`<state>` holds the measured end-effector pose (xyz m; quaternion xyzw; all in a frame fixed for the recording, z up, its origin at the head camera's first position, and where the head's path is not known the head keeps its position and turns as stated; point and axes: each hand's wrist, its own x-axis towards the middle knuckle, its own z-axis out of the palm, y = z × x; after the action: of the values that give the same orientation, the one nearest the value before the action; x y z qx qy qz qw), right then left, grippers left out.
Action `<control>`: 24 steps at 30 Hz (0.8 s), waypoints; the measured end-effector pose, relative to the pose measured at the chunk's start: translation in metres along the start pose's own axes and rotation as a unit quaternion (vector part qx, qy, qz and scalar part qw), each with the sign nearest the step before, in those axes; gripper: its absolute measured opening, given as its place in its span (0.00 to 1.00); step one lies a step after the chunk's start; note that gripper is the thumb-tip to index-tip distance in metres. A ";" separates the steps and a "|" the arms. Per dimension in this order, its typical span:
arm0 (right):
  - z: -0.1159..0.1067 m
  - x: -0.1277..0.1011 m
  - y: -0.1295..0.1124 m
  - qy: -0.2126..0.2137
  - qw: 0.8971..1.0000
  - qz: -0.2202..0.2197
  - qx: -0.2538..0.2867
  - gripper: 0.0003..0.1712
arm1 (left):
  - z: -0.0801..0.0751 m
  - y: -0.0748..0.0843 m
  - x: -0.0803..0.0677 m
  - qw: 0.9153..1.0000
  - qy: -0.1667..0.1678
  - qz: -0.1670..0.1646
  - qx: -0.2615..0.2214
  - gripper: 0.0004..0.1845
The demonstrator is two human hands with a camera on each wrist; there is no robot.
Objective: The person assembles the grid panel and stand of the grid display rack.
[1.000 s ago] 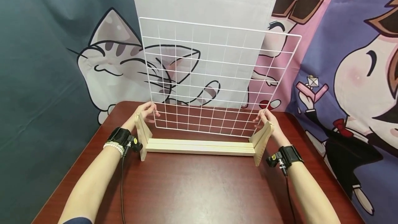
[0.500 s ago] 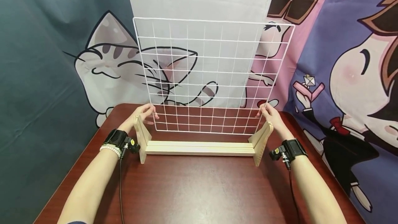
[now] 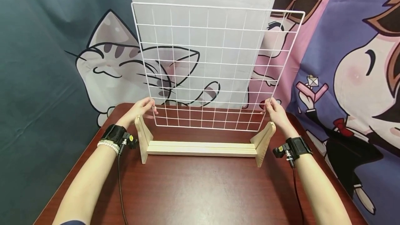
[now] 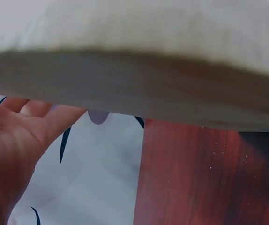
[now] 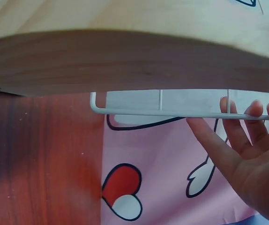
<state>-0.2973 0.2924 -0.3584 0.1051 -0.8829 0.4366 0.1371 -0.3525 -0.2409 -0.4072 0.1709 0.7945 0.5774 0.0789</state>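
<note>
**Grid panel held upright above its wooden stand**

Hands at either lower edge keep the white wire grid (image 3: 215,67) standing on end, clear of the wooden stand (image 3: 203,147) beneath it. Holding it low and at both sides looks like the steadiest way to carry a tall, light panel: its bottom wire hangs level just above the stand's long rail, between the two slanted end pieces, apart from the wood and not resting in it.

On the left, the left hand (image 3: 140,108) grips the grid's left side wire close to the bottom corner, fingers curled round the wire from the near side, just above the left end piece of the stand. The left wrist view is mostly filled by blurred wood, so it shows only the palm and adds nothing about the grip.

In the middle, the stand sits on the dark red table (image 3: 200,190), toward its far edge, with its rail running left to right.

On the right, the right hand (image 3: 275,112) holds the grid's right side wire at about the same height, just above the right end piece. The right wrist view shows the fingers (image 5: 237,131) hooked over the wire beside the grid's rounded corner (image 5: 94,105), closed loosely on it rather than clenched hard.

Behind the table hang cartoon-print cloths: a cat on the left, a figure on the far right.
</note>
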 end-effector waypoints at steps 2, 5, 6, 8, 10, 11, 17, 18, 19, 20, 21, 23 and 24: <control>0.000 0.000 -0.005 0.002 1.000 -0.006 0.008 0.09 | -0.001 0.001 0.000 1.000 0.004 0.003 -0.002 0.19; -0.001 0.002 -0.009 0.007 0.999 -0.012 0.047 0.09 | -0.004 0.000 0.002 1.000 0.011 0.011 -0.006 0.20; -0.001 0.003 -0.010 0.008 0.998 -0.015 0.064 0.09 | -0.005 0.000 0.003 1.000 0.013 0.015 -0.008 0.20; -0.002 0.005 -0.010 0.013 0.996 -0.017 0.086 0.10 | -0.007 0.001 0.005 0.999 0.017 0.021 -0.021 0.21; -0.003 0.005 -0.011 0.018 0.995 -0.021 0.093 0.11 | -0.008 0.004 0.007 0.999 0.021 0.023 -0.034 0.19; -0.004 0.005 -0.012 0.022 0.996 -0.025 0.088 0.12 | -0.008 0.006 0.008 0.999 0.022 0.022 -0.043 0.18; -0.008 0.006 -0.022 0.037 0.996 -0.031 0.081 0.12 | -0.008 0.030 0.001 0.998 0.030 0.019 -0.054 0.13; -0.009 0.006 -0.023 0.036 0.995 -0.031 0.086 0.12 | -0.008 0.034 -0.002 0.998 0.031 0.019 -0.052 0.13; -0.010 0.007 -0.025 0.037 0.995 -0.031 0.085 0.11 | -0.008 0.038 -0.004 0.998 0.031 0.020 -0.050 0.13; -0.011 0.007 -0.026 0.039 0.995 -0.035 0.084 0.10 | -0.008 0.041 -0.006 0.998 0.031 0.021 -0.049 0.13; -0.011 0.008 -0.027 0.038 0.995 -0.037 0.087 0.09 | -0.008 0.044 -0.007 0.998 0.032 0.022 -0.049 0.13; -0.012 0.010 -0.027 0.039 0.993 -0.041 0.100 0.08 | -0.009 0.047 -0.008 0.998 0.034 0.026 -0.048 0.14; -0.013 0.011 -0.026 0.039 0.992 -0.043 0.109 0.08 | -0.010 0.047 -0.007 0.998 0.035 0.029 -0.047 0.15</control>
<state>-0.2977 0.2867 -0.3282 0.1403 -0.8185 0.5279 0.1778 -0.3405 -0.2392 -0.3600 0.1696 0.7637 0.6215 0.0420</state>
